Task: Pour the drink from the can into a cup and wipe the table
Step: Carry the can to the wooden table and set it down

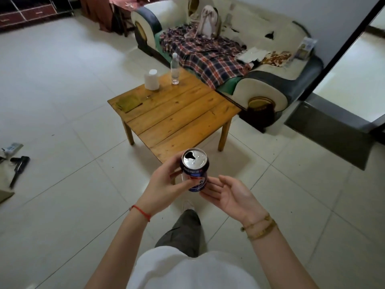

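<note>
Two hands hold station before the wooden counter (177, 113): left hand (164, 184) fingers wrap the opened can (194, 170), right hand (227, 195) spread wide beside it. Pouring seems not yet begun; next the can must reach the white upturned cup (152, 79) at the far edge

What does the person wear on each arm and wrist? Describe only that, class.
Both forearms are bare, with no sleeves showing. The left hand has a thin red string bracelet at its wrist. The right hand has gold-coloured bracelets, seemingly two or three strands.

Shiny metal can (195, 170), planked varnished wood table (177, 113), clear plastic bottle (175, 69), matt cloth (128, 102), glossy floor tiles (62, 97).
</note>
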The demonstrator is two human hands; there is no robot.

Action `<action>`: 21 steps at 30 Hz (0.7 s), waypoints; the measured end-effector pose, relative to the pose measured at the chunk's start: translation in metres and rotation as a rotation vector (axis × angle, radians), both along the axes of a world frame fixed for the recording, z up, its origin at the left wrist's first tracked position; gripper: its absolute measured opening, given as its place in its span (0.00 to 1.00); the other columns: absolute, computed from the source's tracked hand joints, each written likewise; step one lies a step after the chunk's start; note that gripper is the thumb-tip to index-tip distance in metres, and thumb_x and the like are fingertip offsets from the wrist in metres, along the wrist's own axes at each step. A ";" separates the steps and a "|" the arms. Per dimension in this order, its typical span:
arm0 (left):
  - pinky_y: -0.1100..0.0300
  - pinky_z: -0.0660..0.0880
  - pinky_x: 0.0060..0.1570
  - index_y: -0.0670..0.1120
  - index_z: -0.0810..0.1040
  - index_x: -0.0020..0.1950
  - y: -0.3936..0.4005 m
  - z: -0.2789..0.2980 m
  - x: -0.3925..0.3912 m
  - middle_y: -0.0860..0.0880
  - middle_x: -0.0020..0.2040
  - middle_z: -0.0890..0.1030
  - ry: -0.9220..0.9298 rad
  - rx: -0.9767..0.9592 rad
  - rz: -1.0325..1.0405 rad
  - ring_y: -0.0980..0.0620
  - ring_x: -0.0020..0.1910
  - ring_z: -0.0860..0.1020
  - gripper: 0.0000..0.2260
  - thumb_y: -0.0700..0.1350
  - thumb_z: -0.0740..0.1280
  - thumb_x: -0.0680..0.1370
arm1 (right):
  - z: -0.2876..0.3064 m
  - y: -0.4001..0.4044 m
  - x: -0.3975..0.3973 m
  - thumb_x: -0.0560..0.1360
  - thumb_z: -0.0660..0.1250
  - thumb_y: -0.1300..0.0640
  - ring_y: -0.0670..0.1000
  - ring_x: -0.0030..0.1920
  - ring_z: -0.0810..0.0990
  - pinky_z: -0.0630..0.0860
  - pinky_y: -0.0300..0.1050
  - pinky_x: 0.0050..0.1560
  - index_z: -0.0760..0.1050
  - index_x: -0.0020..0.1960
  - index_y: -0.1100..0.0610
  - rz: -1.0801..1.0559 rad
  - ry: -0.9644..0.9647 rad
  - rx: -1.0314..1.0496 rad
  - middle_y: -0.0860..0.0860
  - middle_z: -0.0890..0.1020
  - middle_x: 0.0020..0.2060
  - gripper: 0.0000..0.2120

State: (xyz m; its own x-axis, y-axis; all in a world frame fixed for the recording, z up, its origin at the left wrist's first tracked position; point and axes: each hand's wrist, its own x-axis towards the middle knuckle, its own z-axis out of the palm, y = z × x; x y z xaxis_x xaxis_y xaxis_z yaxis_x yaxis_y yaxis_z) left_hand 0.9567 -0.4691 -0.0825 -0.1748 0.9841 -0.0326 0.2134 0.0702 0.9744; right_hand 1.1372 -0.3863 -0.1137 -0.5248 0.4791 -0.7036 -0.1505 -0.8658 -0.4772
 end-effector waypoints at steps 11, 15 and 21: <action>0.64 0.72 0.64 0.52 0.70 0.71 0.199 0.001 -0.039 0.58 0.66 0.77 0.000 0.030 -0.053 0.61 0.66 0.73 0.29 0.39 0.74 0.73 | 0.009 0.199 -0.037 0.82 0.51 0.56 0.61 0.55 0.80 0.72 0.56 0.66 0.75 0.59 0.69 -0.017 -0.065 0.066 0.65 0.83 0.51 0.20; 0.66 0.71 0.64 0.51 0.69 0.72 0.270 0.004 -0.059 0.57 0.66 0.76 -0.006 0.036 -0.058 0.60 0.67 0.72 0.29 0.38 0.74 0.73 | 0.014 0.271 -0.060 0.82 0.52 0.57 0.60 0.51 0.82 0.75 0.55 0.60 0.75 0.57 0.69 -0.035 -0.058 0.075 0.64 0.83 0.49 0.19; 0.66 0.71 0.64 0.48 0.70 0.71 0.339 0.001 -0.078 0.55 0.66 0.76 0.004 0.030 0.006 0.61 0.66 0.73 0.28 0.36 0.73 0.73 | 0.006 0.343 -0.086 0.82 0.52 0.56 0.63 0.63 0.77 0.74 0.56 0.64 0.72 0.64 0.69 0.015 -0.048 0.079 0.67 0.78 0.60 0.20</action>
